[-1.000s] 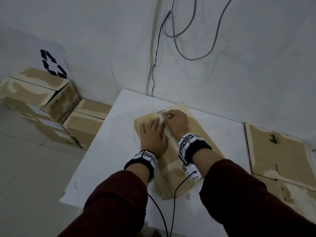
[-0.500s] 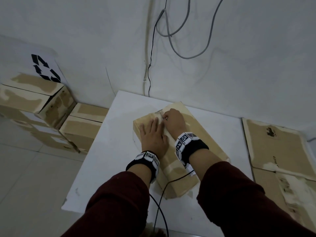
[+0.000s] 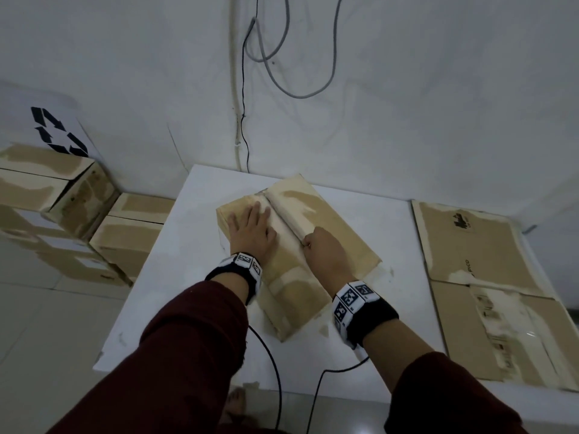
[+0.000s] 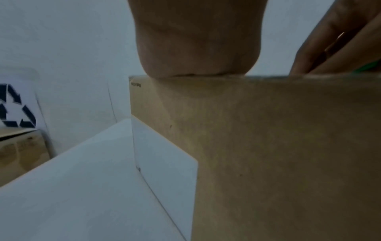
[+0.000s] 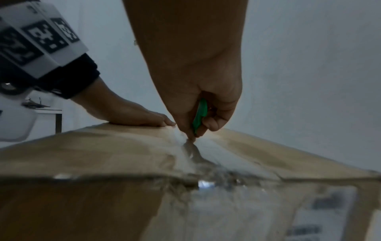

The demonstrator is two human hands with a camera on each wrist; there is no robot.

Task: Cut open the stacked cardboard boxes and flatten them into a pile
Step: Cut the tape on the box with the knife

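The right hand (image 5: 198, 91) has its grip curled tight around a small green cutter (image 5: 199, 115), and the tip of the cutter touches the shiny tape (image 5: 191, 151) that runs down the middle of the box top. The left hand (image 3: 250, 234) lies flat with its fingers spread out, and its grip presses down on the left flap just beside the tape line. Both hands are on one brown cardboard box (image 3: 329, 233) that sits in the middle of the white table (image 3: 175, 277). The box looks light and a bit soft. Its top seems to dip a little along the middle, so I think it would bend if you pushed hard. The cardboard is rough, so a flat hand should not slip on it, but the tape is smooth and slippery. The best place to hold it is likely the flat top, near the cut but not in its way, with fingers kept clear of the blade. The flaps are closed, so I cannot tell what is inside the box, if anything. To the left of the table are more closed boxes (image 3: 47, 195), stacked against the wall, and I cannot see inside those either. To the right are flattened boxes (image 3: 476, 252) lying in a pile, opened out flat and holding nothing.
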